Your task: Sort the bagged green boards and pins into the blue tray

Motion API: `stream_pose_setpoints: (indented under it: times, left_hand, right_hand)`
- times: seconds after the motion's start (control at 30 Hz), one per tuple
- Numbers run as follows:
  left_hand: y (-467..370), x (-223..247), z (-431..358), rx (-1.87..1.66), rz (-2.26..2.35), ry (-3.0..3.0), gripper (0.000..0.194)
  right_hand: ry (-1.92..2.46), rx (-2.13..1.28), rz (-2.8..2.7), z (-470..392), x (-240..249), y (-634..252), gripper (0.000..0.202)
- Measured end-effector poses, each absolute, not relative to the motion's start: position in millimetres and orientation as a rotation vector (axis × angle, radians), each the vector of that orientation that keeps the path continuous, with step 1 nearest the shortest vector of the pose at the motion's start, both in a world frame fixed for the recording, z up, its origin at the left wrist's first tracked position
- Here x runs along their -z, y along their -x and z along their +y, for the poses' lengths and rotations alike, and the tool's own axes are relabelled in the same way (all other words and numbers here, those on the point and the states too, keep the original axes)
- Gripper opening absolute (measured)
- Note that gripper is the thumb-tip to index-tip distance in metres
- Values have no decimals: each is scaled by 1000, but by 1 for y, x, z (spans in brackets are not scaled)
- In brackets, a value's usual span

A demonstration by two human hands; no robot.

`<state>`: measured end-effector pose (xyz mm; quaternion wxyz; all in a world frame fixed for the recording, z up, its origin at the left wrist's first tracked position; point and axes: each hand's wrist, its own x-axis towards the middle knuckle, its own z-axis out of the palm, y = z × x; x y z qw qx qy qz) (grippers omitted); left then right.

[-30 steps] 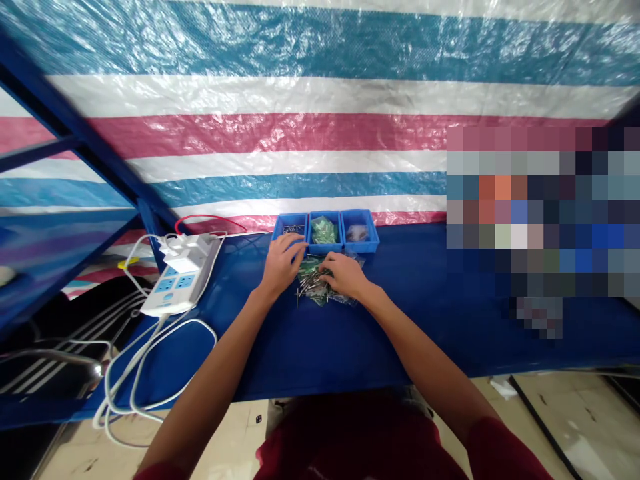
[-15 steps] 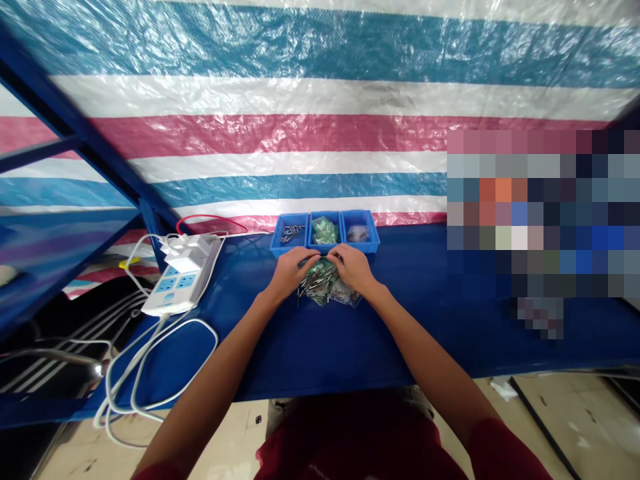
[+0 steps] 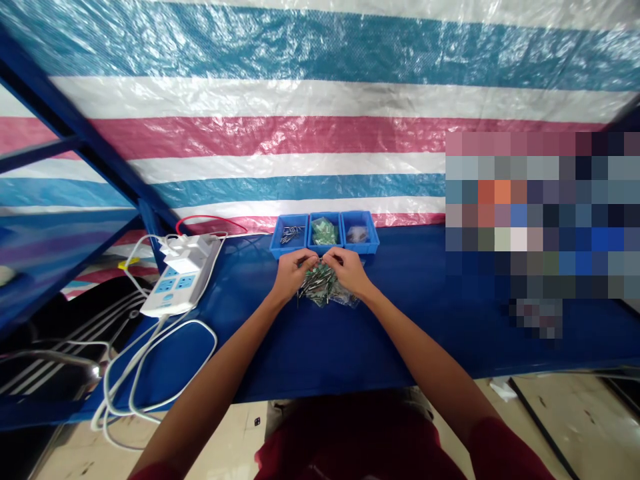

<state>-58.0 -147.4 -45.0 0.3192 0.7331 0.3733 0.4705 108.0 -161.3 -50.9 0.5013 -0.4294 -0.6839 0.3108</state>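
My left hand and my right hand meet fingertip to fingertip above a pile of thin metal pieces, some dark and some shiny. Both hands are closed in a pinch. A small thin piece seems to run between the fingertips, too small to name. Clear plastic bags lie under and to the right of the pile, with some green showing among the metal. Just beyond my fingers stand three joined blue bins: the left bin has loose metal pieces, the middle one a green bag, the right one a clear bag.
On the left of the blue tabletop lies a white power strip with plugged-in adapters and looped white cable. A striped plastic sheet hangs behind. A blue frame post slants at the left. The right side is pixelated.
Both hands have shifted very slightly, and the fingertips have drawn a little closer together over the pile. Bins and pile look the same.
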Motion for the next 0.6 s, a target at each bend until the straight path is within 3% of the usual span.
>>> stream_pose_setpoints:
  times: [0.6]
  left_hand:
    - [50, 43, -153, -1414, 980, -1683, 26]
  right_hand:
    - [1171, -808, -1399, -162, 49, -106, 50]
